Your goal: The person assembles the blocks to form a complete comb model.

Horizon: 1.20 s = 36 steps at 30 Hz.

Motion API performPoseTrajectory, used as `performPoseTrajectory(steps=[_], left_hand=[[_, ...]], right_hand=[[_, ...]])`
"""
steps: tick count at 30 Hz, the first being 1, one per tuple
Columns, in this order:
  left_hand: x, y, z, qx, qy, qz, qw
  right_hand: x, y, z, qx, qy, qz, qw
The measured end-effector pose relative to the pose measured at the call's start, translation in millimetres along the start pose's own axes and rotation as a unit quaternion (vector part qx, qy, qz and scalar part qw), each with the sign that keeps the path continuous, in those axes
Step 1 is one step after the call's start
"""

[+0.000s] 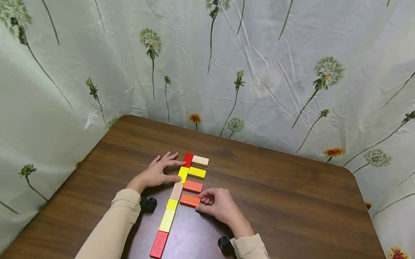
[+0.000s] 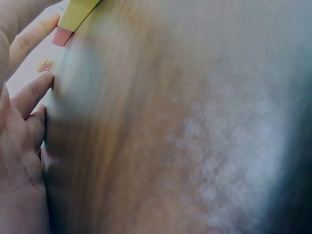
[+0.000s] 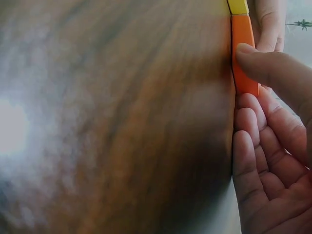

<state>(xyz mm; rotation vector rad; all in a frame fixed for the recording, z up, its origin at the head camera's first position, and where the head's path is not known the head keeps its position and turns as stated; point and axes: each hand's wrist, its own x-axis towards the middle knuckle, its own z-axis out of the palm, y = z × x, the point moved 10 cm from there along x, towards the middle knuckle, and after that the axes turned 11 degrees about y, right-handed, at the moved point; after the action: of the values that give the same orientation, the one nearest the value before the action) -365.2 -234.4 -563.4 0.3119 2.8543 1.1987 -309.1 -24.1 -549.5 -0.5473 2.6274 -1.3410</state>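
Observation:
A column of flat blocks lies end to end on the table. At its far end is a red block (image 1: 188,159), then a yellow block (image 1: 183,172) and a pinkish block (image 1: 176,191). The left hand (image 1: 156,174) lies beside them with fingers spread, its index finger touching the red block and its thumb at the yellow one. To the right of the column, the right hand (image 1: 219,205) pinches the outer end of an orange block (image 1: 189,200). In the right wrist view, the thumb presses that block's side while the other fingers curl at its end.
Beyond the orange block, a coral block (image 1: 193,186), a yellow block (image 1: 197,172) and a striped pale block (image 1: 200,161) also stick out rightward. Nearer along the column lie a small yellow block (image 1: 172,204), a pale yellow block (image 1: 166,220) and a red block (image 1: 158,244).

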Motion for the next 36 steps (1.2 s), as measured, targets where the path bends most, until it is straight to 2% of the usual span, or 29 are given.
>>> performPoseTrajectory(steps=[6,11,36], left_hand=[[-0.7,0.4,-0.5,0.0,-0.002,-0.001,1.0],[-1.0,1.1,-1.0,-0.001,-0.002,-0.002,1.0],[-0.6,1.4,-0.7,-0.003,-0.002,0.0,1.0]], right_hand=[[2.8,-1.8,1.2,-0.013,-0.001,-0.009,0.9999],[3.9,-2.8,0.8,-0.014,-0.005,-0.001,0.9999],[6.0,-0.3,2.0,-0.002,-0.003,-0.006,1.0]])
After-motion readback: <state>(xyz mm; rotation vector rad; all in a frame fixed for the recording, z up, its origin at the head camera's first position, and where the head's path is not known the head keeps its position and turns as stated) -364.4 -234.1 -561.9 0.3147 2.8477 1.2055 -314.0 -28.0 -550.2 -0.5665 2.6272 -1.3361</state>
